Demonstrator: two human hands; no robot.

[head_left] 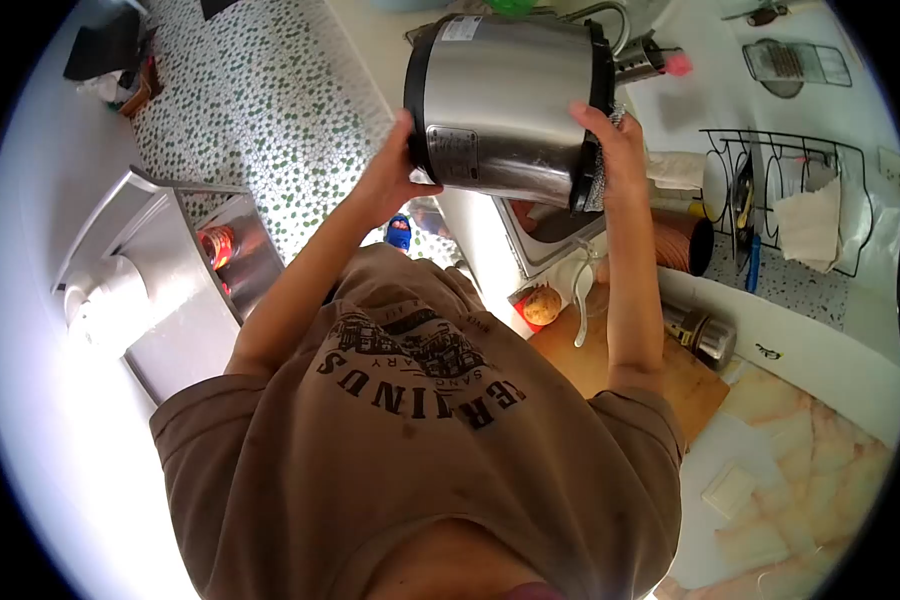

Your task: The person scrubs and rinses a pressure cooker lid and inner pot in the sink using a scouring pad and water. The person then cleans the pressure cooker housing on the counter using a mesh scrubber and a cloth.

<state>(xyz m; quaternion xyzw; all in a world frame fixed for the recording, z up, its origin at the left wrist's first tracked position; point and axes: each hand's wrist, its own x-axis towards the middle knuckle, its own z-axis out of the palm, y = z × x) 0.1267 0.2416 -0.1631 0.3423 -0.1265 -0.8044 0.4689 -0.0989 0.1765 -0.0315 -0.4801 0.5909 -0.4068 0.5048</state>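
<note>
A large steel cylinder with black rims and a label plate, which looks like an electric cooker body [515, 105], is held on its side between my two hands, over the counter edge. My left hand [395, 178] grips its left black rim, thumb and fingers apart around the edge. My right hand [615, 150] clasps the right rim. A silvery mesh scourer [599, 185] shows between that palm and the rim. The cooker's inside is turned out of sight.
Below the cooker are a sink [530, 255], a round brown potato-like item [542, 305], a wooden cutting board [610, 365] and a steel flask [708, 335]. A black wire rack [850, 160] stands right, a steel appliance [170, 290] left, beside the pebble-patterned floor [260, 110].
</note>
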